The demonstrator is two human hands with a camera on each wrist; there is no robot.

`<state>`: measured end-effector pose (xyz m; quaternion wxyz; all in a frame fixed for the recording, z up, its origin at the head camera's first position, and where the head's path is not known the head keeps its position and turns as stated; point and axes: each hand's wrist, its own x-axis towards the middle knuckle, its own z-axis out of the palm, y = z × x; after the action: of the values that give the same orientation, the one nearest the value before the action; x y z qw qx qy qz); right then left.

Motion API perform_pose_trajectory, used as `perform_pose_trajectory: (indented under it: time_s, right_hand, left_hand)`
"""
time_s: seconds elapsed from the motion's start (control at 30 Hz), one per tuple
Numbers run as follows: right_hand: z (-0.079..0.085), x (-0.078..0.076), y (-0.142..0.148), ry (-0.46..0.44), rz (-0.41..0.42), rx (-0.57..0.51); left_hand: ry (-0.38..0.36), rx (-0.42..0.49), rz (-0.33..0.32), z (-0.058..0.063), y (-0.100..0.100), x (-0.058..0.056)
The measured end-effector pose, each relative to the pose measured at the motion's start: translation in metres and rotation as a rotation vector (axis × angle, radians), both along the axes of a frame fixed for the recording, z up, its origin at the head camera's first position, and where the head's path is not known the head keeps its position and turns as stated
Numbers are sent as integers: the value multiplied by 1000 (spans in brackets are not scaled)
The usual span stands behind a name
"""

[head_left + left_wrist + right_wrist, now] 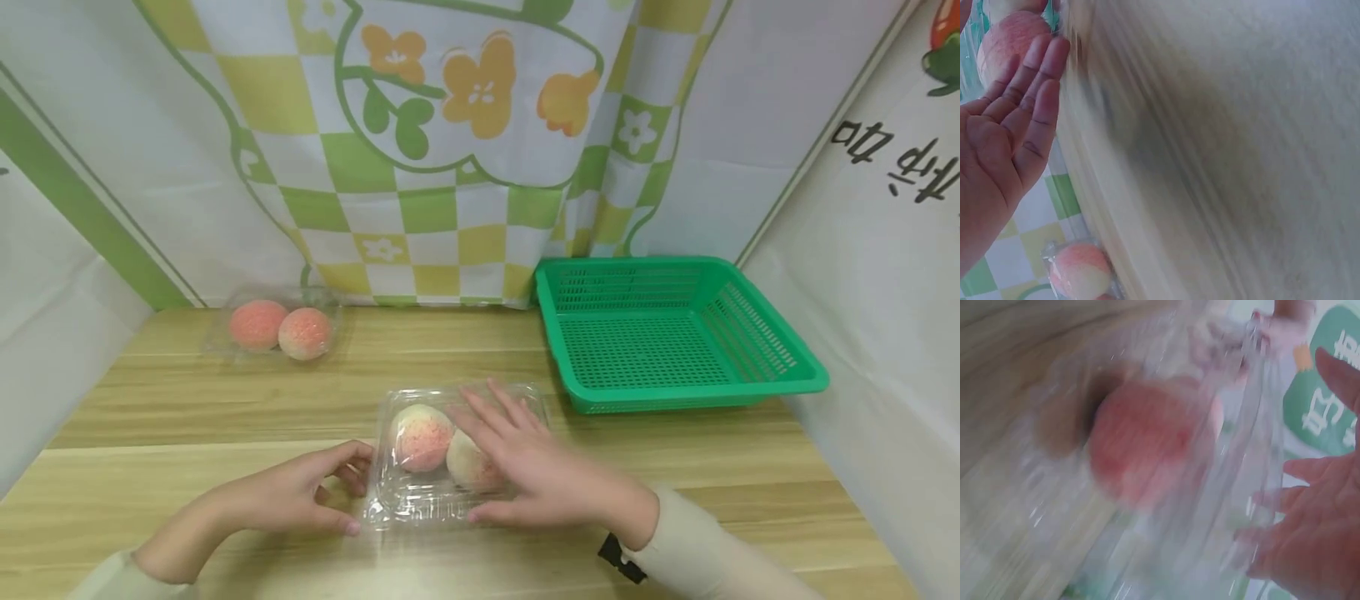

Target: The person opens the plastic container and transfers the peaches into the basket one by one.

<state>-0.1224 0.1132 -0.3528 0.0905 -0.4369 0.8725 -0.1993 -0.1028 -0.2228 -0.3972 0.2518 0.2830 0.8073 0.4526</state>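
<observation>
From the head view: shows a clear plastic box (pixel 431 510) near the front of the wooden table (pixel 435 350), with two peaches (pixel 422 437) inside. Has the right hand (pixel 536 467) spread over its right side, fingers fairly straight, gripping nothing; has the left hand (pixel 300 492) loosely bent at the left edge, without any clear hold (touching or just apart, impossible to tell). Could buckle the thin lid (pixel 420 488) under too hard a press, or send the box sliding through a one-sided push. Might also spill fruit in a lift with the lid not fully snapped down. Leaves little room toward the far right, because of the green basket (pixel 701 390) just beyond that corner. Includes, at far left, a second box (pixel 217 337) with two more peaches (pixel 258 323), near the checkered curtain (pixel 427 212).

From the left wrist view: shows the left fingers extended toward the nearer box, closed around nothing. Catches the second box low down, well apart from that hand.

From the right wrist view: blurs heavily. Shows the right fingers spread beside the plastic, pinching nothing visible. Hides any latch in streaks and glare.
</observation>
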Motion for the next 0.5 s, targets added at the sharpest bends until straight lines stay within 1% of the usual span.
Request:
perform_pose_trajectory:
  time_s: [0.1, 0.2, 0.33, 0.5]
  right_hand:
    - [1, 4, -18, 62, 35, 48]
    - [-2, 8, -33, 114, 50, 64]
    - [-8, 15, -48, 167, 37, 91]
    - [-16, 19, -57, 282, 3, 128]
  left_hand:
    - [-26, 88, -47, -4, 2, -2]
    - [-49, 141, -92, -9, 4, -5]
    - [-108, 165, -128, -13, 6, -6]
    - [-207, 182, -131, -15, 8, -5]
